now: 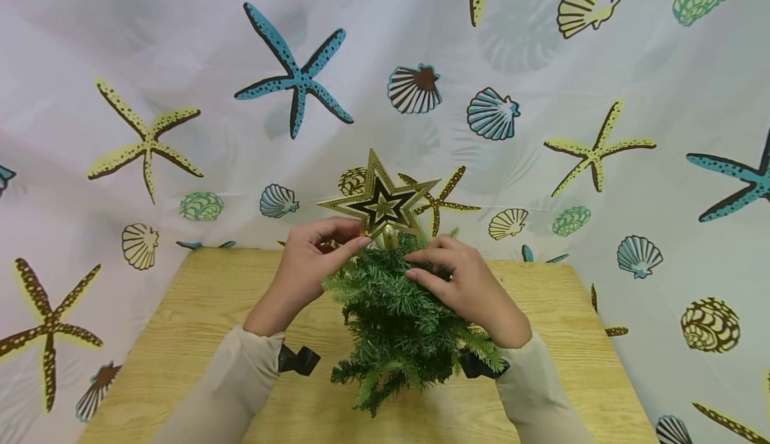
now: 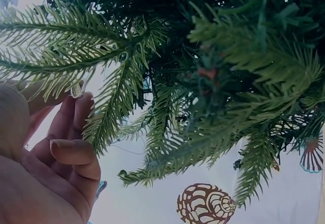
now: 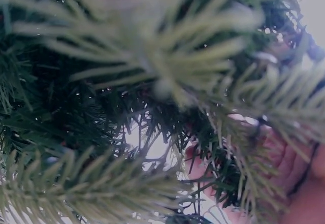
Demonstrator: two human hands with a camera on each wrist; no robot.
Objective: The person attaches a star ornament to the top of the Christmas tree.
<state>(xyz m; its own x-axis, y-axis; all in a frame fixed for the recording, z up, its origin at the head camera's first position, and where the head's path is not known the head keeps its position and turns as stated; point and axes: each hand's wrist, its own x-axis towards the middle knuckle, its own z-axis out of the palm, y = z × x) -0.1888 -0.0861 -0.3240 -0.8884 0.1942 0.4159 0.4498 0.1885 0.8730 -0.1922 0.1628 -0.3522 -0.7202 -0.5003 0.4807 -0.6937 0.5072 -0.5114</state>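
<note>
A small artificial Christmas tree (image 1: 403,323) stands upright, a gold star tree topper (image 1: 381,204) with black inlay at its tip. My left hand (image 1: 309,257) pinches the star's lower left point between thumb and fingers. The fingertips of my right hand (image 1: 466,280) are at the upper right branches, just below the star; whether they grip any is hidden by needles. Branches (image 2: 122,56) cross in front of the left hand (image 2: 61,168) in the left wrist view. Blurred needles cover most of the right wrist view, where part of the right hand (image 3: 299,173) shows through.
Under the tree is a light wooden table (image 1: 222,297). A white cloth (image 1: 180,43) printed with starfish and shells hangs behind it and along both sides. Black straps (image 1: 299,360) show at both wrists, close to the lower branches.
</note>
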